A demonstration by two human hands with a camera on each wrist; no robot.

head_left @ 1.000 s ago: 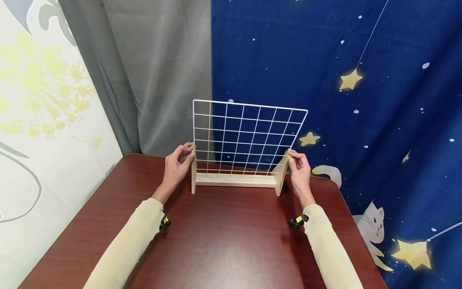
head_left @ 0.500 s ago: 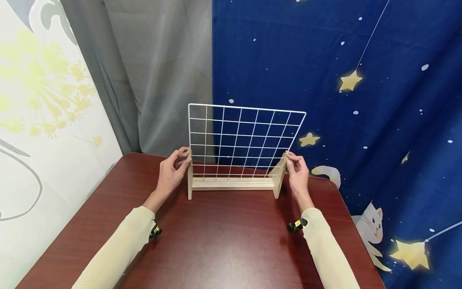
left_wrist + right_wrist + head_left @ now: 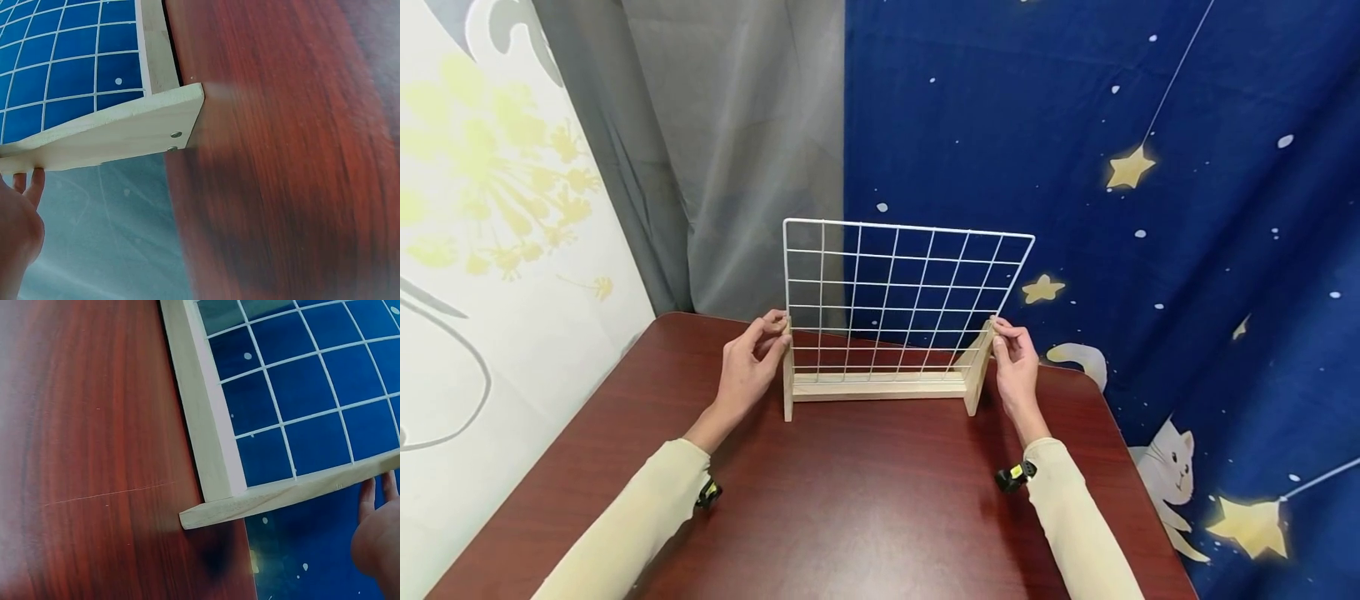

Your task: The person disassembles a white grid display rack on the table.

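Observation:
A white wire grid panel (image 3: 910,227) stands upright, leaning slightly back, in a pale wooden stand (image 3: 880,390) on the table. My left hand (image 3: 748,367) pinches the upper end of the stand's left side piece, beside the grid's edge. At the other end, the thumb and fingers of my right hand (image 3: 1018,371) pinch the top of the right side piece. Two screw heads show low on the left side piece (image 3: 125,131) in the left wrist view. In the right wrist view, my right fingertips touch the right side piece (image 3: 269,500) along its outer edge.
The dark red-brown wooden table (image 3: 865,492) has its back edge just behind the stand. Beyond it hang a grey curtain (image 3: 745,150) and a blue star-patterned curtain (image 3: 1000,125). A white patterned cloth (image 3: 497,333) is on the left.
Both hands and the stand with its grid have come slightly nearer and to the left, the left end more than the right. Both hands keep their hold.

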